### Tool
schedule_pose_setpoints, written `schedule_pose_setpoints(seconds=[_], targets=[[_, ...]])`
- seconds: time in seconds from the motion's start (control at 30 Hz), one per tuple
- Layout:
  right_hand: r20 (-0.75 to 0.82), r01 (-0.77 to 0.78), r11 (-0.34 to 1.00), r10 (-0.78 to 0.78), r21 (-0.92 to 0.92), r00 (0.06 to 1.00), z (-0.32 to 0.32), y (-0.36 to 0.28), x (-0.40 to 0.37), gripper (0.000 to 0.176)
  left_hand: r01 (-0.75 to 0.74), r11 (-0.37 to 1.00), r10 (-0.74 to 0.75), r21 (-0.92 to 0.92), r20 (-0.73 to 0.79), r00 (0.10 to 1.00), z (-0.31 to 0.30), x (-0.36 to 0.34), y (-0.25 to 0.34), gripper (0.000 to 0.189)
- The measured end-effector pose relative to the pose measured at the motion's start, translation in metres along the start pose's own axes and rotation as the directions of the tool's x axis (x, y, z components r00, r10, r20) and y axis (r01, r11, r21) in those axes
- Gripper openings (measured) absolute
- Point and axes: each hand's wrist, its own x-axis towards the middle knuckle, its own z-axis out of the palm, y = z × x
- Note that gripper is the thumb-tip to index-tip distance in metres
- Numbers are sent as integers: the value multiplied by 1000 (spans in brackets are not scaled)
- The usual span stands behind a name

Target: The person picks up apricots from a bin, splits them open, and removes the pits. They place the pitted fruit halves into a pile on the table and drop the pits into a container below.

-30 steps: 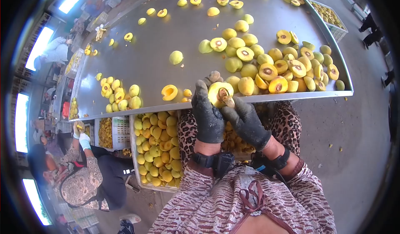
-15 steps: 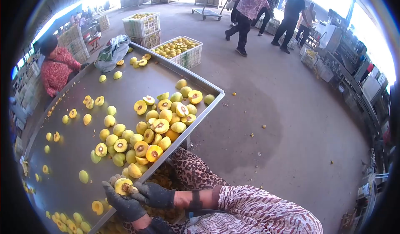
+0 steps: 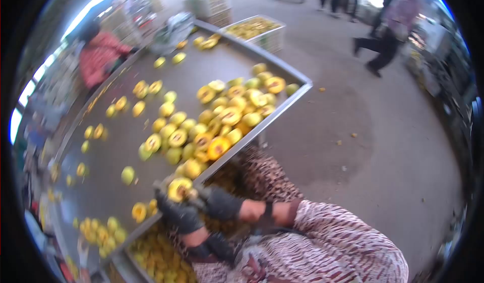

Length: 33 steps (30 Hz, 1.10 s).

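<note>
My left hand (image 3: 178, 216), in a dark glove, is closed around a halved yellow peach (image 3: 179, 188), its cut face turned up. Close against the fruit's right side is my gloved right hand (image 3: 221, 203), its fingers curled; blur hides whether a small tool is in them. Both hands are at the near edge of a metal table (image 3: 151, 174). Just beyond them lies a pile of peach halves (image 3: 229, 116), some cut side up and some skin side up. A few loose halves (image 3: 139, 212) rest left of my left hand.
Below the table edge is a container of peach halves (image 3: 161, 258). Fruit-filled crates (image 3: 272, 38) stand past the far corner, beside a grey plastic bag (image 3: 174, 33) on the table. A person in red (image 3: 98, 58) is at the far left side; another person (image 3: 390, 28) walks at right.
My view has swung left and is blurred, so the table and my hands appear farther right. Both hands stay together at the peach half. The walking person has moved right.
</note>
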Motion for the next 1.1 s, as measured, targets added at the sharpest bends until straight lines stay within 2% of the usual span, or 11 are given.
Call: schedule_pose_setpoints(seconds=[0.03,0.07,0.2,0.5,0.63,0.7,0.77,0.83,0.87,0.9,1.1], targets=[[82,-98,990,106,-99,991,-15,-17,3,26,-214,957,231,194,-70,970,2,-7,-8,39],[41,-123,992,122,21,992,-11,-15,4,26,-29,999,27,-20,-96,995,-1,-1,-3,39],[91,-140,972,125,186,988,-13,-24,0,23,-81,987,100,139,-135,986,8,-8,5,40],[-147,-55,973,89,223,985,-12,-31,-4,23,40,975,-46,-217,-23,999,8,-4,-5,41],[-120,-33,981,57,191,991,-27,-20,22,28,-72,978,36,198,181,983,15,-20,8,54],[-87,75,996,-72,38,994,-37,-25,32,30,56,995,-67,81,141,988,4,-14,18,49],[96,120,989,-111,-91,989,-34,-24,37,32,152,926,-221,346,167,961,-10,-17,23,49],[25,4,998,-5,55,1000,-35,-38,41,24,-146,687,-79,712,273,959,-20,-14,20,49],[69,-142,979,133,148,989,-41,-38,40,20,144,959,-176,245,113,978,-24,-13,13,50],[124,-290,929,268,229,955,-44,-36,36,18,329,883,-339,-336,32,940,-29,-11,9,52],[291,-363,916,305,171,907,-30,-21,-4,22,390,865,-366,-316,136,921,-33,-10,-5,51]])
